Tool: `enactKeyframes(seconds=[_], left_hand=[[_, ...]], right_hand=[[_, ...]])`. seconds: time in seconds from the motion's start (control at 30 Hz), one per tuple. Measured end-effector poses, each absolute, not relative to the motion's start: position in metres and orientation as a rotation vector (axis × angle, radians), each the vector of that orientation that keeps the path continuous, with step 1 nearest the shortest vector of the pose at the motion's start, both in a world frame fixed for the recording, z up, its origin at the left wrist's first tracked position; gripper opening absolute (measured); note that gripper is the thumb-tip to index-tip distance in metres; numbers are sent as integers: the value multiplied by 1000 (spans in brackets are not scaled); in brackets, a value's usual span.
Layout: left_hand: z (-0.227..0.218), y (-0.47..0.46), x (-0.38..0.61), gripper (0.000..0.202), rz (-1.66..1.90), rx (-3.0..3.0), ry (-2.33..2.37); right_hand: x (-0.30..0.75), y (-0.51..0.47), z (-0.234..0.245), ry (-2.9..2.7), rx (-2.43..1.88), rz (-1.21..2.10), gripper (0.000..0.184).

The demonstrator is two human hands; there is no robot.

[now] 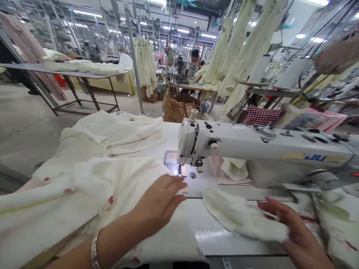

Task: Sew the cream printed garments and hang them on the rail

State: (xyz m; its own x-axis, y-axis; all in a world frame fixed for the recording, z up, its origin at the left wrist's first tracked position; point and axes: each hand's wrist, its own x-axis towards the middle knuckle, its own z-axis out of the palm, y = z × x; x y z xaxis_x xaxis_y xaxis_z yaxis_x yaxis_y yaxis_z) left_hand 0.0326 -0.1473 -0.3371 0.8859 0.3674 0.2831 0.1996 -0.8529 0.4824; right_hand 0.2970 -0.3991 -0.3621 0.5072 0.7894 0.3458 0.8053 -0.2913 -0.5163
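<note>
My left hand (159, 200) lies flat, fingers stretched, on cream printed fabric (92, 183) that reaches toward the needle (180, 171) of a white sewing machine (252, 147). My right hand (291, 231) is at the lower right with fingers extended under and against a small cream fabric piece (241, 215) lying on the machine table (204, 235). A bracelet circles my left wrist.
More cream fabric is piled at the left and back of the table (117, 130). A folded piece (234, 168) sits under the machine arm. Garments hang overhead (238, 45). A long table (61, 69), cardboard boxes (176, 106) and a seated person (195, 58) are beyond.
</note>
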Motion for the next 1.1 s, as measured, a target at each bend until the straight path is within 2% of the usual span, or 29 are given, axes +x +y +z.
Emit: enactKeyframes(seconds=[0.1, 0.2, 0.33, 0.37, 0.43, 0.5, 0.57, 0.67, 0.73, 0.8, 0.87, 1.0, 1.1], left_hand=[[-331, -173, 78, 27, 561, 2596, 24], [-334, -188, 122, 39, 428, 2695, -351], [-343, -197, 147, 56, 308, 2725, -471], [-346, -198, 146, 59, 308, 2730, -473], [-350, -198, 143, 48, 296, 2748, -469], [-351, -194, 140, 23, 267, 2720, -349], [-349, -192, 138, 25, 275, 2573, 12], [-345, -200, 135, 28, 396, 2328, 418], [-347, -218, 134, 19, 536, 2436, 210], [-356, -239, 135, 11, 606, 2658, -229], [-366, -250, 138, 5, 464, 2753, -436], [-373, -231, 130, 12, 169, 2448, 222], [-365, -211, 113, 20, 334, 2224, 593]], right_hand=[[290, -415, -361, -1456, -2081, -174, 36], [278, -416, -355, -1732, -1993, -280, 36], [277, -418, -370, -1878, -2114, -295, 64], [280, -419, -376, -1867, -2135, -334, 66], [288, -424, -384, -1825, -2122, -387, 56], [296, -428, -384, -1804, -2055, -401, 37], [304, -431, -376, -1800, -1984, -468, 25], [312, -432, -359, -1777, -1960, -613, 20], [315, -434, -354, -1777, -1966, -630, 17], [317, -436, -354, -1780, -1977, -592, 15], [320, -440, -359, -1779, -1984, -572, 16], [327, -449, -365, -1801, -1988, -622, 14], [328, -455, -357, -1886, -1993, -598, 15]])
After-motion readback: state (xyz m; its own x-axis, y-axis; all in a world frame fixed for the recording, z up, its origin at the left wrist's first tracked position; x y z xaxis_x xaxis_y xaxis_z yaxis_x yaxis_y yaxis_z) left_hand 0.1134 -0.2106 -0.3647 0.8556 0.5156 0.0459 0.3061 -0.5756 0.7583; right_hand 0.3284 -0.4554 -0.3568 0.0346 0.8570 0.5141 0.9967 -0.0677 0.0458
